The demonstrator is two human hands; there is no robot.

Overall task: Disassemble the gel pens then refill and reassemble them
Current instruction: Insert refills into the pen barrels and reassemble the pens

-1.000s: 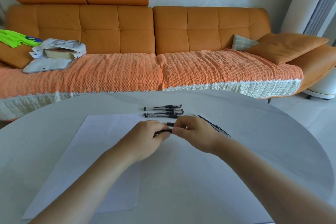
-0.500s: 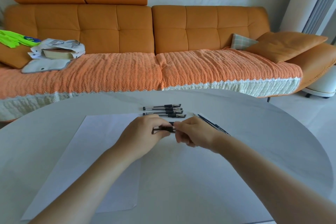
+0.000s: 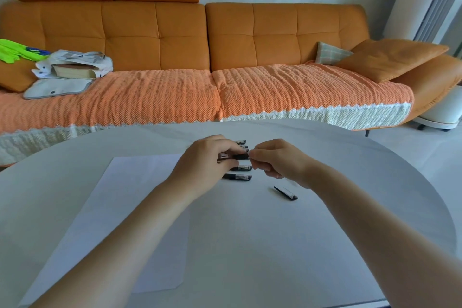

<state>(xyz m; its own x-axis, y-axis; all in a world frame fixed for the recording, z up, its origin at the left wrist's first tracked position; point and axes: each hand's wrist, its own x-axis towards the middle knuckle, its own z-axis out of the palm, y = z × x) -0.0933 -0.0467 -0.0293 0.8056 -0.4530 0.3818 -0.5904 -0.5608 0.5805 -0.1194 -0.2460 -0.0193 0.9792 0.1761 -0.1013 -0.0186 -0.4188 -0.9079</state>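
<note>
Spanning frame centre, one gel pen [image 3: 241, 157] is gripped by the left hand [image 3: 207, 165], pinched by the right hand [image 3: 277, 160].

The left grip [image 3: 207, 160] hides the left ends of the row of black gel pens [image 3: 238, 177], so their number cannot be told. Over that row, the dark plastic pen piece [image 3: 241, 157] is mostly buried between this and the right grip [image 3: 277, 157]; the slim black-and-clear part [image 3: 285, 192] right of the row is too small to identify.
</note>
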